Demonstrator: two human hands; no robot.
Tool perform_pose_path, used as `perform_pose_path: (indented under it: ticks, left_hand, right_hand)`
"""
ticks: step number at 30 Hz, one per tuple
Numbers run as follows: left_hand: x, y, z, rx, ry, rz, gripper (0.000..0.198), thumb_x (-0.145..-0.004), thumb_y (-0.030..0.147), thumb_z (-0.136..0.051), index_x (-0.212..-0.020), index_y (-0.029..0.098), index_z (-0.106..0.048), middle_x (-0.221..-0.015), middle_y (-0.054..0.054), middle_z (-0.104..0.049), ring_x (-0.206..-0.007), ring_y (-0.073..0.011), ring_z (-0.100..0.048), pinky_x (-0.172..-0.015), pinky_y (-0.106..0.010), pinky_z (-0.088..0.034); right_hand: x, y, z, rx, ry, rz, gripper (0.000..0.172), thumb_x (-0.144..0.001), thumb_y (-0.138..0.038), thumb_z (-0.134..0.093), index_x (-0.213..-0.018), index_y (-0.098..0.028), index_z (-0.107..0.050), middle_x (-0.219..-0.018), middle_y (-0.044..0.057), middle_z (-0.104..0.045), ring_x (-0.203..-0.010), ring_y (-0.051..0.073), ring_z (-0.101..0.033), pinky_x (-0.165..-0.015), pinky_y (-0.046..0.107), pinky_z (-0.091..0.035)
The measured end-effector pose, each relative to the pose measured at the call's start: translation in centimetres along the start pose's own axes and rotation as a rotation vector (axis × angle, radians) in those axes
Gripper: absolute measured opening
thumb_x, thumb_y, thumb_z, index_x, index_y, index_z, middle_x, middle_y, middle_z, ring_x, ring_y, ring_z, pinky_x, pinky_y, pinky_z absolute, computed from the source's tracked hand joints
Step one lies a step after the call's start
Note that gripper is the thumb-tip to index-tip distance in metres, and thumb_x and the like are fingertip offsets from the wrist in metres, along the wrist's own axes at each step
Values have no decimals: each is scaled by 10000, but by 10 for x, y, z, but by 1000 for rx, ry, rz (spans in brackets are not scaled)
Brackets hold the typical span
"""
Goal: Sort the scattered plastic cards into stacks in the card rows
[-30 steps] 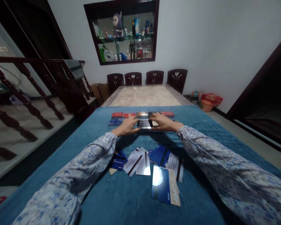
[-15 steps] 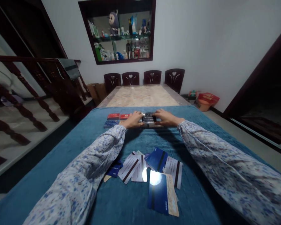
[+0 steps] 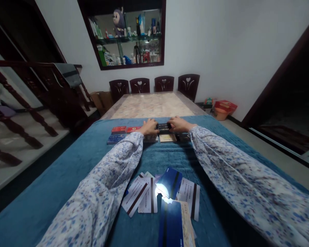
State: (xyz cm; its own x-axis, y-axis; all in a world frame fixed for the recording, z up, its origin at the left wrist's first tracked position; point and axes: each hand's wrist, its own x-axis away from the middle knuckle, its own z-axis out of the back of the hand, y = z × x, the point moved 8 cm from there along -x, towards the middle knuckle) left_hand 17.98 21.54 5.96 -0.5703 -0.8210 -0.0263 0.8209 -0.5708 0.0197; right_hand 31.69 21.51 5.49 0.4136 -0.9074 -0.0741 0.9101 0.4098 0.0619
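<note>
A black stack of cards (image 3: 164,128) stands in the back row on the blue cloth. My left hand (image 3: 149,127) is closed on its left side and my right hand (image 3: 179,125) on its right side. In front of them lie a cream card stack (image 3: 168,138) and a dark stack (image 3: 183,138). Further left are red card stacks (image 3: 118,129) and a blue stack (image 3: 115,138). Nearer to me, loose cards overlap: white cards with dark stripes (image 3: 135,195), a blue card (image 3: 170,181) and another blue card (image 3: 171,224) with a bright glare.
The blue cloth (image 3: 87,178) covers the near part of the long table (image 3: 154,104). Dark chairs (image 3: 164,84) stand at its far end. A wooden railing (image 3: 36,63) is at the left, and a red bag (image 3: 225,105) lies at the right.
The view has shifted slightly. Both hands have moved from around the front row back to the black stack behind, leaving the cream stack in front uncovered.
</note>
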Motion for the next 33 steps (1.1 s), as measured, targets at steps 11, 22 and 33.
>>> perform_pose_path:
  ticks: [11,22,33]
  left_hand:
    - [-25,-7,-11,28,-5,34,396,-851,295,-635,-1207,133,-695,-1355,-189,-639,-1328,-401,-468,-1061,-548,-432]
    - [-35,-13,-20,55,-67,37,377,-860,314,-622,-1194,154,-693,-1315,-161,-662,-1388,-365,-444,-1128,-563,-403]
    - [-39,-15,-20,43,-67,36,351,-818,308,-608,-1118,169,-726,-1263,-134,-661,-1341,-373,-438,-1094,-538,-418]
  right_hand:
    - [-21,15,-12,-7,-57,-46,487,-840,-325,-673,-1313,-214,-698,-1315,162,-654,-1203,365,-551,-875,405,-505]
    - [-29,22,-22,-36,-99,-38,425,-811,-344,-669,-1220,-243,-729,-1219,111,-703,-1168,341,-582,-902,377,-494]
    - [-37,25,-28,-46,-84,-23,450,-795,-323,-676,-1232,-237,-741,-1171,137,-710,-1122,331,-592,-947,389,-463]
